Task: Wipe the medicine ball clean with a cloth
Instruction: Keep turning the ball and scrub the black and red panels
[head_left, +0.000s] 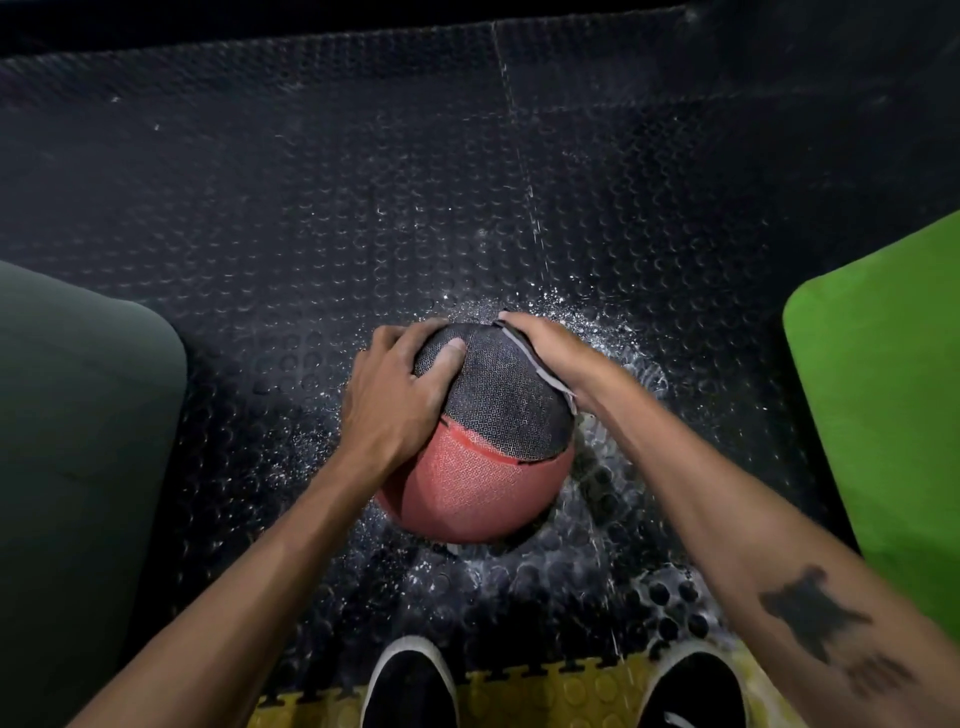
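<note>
From the head camera, the ball (483, 441) is round and textured, black on its upper part and red on its lower part, with a curved seam between. It sits on the wet studded floor (311, 208), between both hands. The left hand (400, 395) has its grip spread over the ball's left side, thumb on top. The right hand (550, 353) presses a thin grey cloth (524, 348) flat against the ball's upper right, fingers fairly straight.
</note>
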